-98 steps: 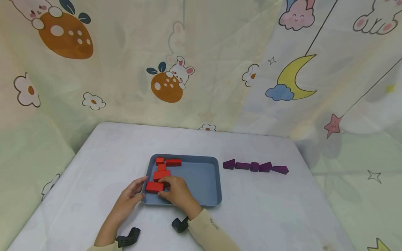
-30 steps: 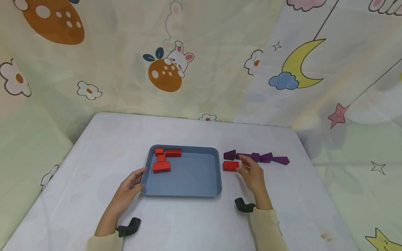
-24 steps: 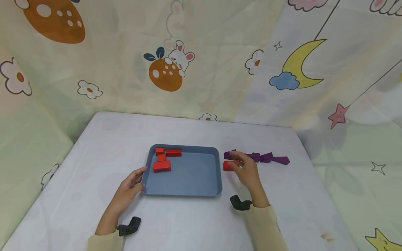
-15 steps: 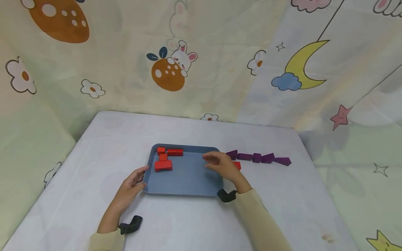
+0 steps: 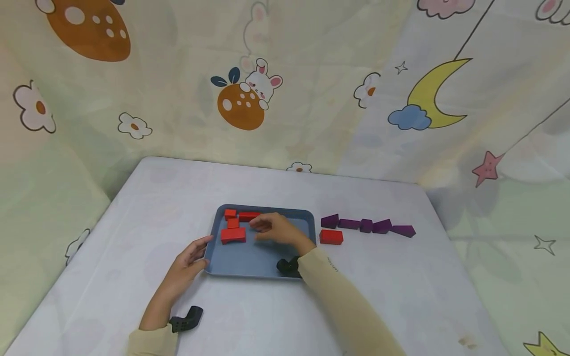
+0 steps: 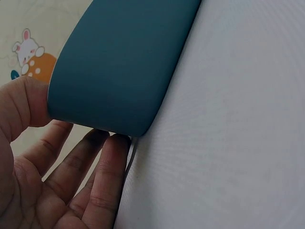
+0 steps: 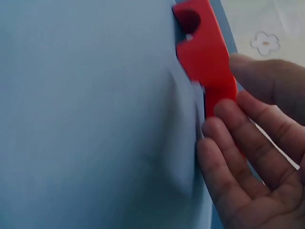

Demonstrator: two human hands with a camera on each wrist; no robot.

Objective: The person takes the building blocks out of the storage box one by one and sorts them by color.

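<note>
My left hand (image 5: 186, 264) rests against the left side of a blue-grey tray (image 5: 249, 271). In the left wrist view its fingertips and thumb touch the edge of the tray (image 6: 114, 71), fingers loosely extended. My right hand (image 5: 278, 230) is above the tray with fingers apart, holding nothing. Just left of its fingertips lies a red notched block (image 5: 233, 236). Behind that are a small red block (image 5: 233, 223), another small red block (image 5: 230, 214) and a long red block (image 5: 248, 216), partly covered by the hand. In the right wrist view the fingers reach near a red notched block (image 7: 205, 52).
Right of the tray, a red rectangular block (image 5: 331, 237) lies on the white table (image 5: 378, 291). Behind it runs a row of several purple blocks (image 5: 349, 224). A patterned cloth (image 5: 311, 89) hangs behind the table.
A red rectangular block went from the tray's front left to the table on the right, carried by my right hand. The right hand let go and came back left over the tray. The left hand stayed.
</note>
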